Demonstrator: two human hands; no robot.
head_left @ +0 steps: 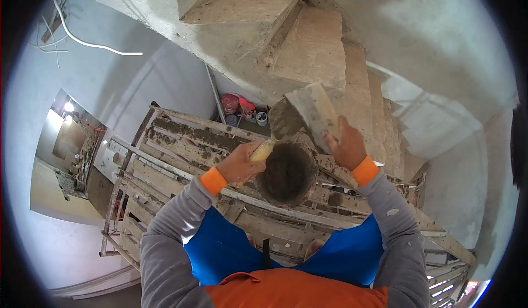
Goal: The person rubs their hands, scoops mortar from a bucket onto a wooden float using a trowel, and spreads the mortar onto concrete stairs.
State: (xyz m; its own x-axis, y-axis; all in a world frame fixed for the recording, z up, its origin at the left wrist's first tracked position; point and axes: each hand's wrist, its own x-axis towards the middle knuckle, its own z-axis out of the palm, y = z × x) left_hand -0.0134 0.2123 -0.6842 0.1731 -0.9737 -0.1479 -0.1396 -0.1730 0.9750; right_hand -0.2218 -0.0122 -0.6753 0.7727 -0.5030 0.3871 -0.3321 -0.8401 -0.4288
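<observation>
In my left hand (242, 162) is the pale yellow handle of a trowel (263, 150), gripped with the fingers wrapped round it. Its blade seems to be the grey, mortar-smeared shape (285, 120) beyond the handle. My right hand (347, 145) is closed on a plastering float (314, 110), a flat pale rectangular tool tilted up beside the trowel blade. Between my hands and nearer to me stands a round bucket (286, 173) with dark, wet-looking mortar inside.
Mortar-spattered scaffold planks (181, 155) lie under the bucket and around my legs. Concrete stairs (313, 49) rise ahead. Beyond the planks sit a red bag-like item (230, 104) and a small paint pail (262, 118). White cables (99, 46) hang at the left wall.
</observation>
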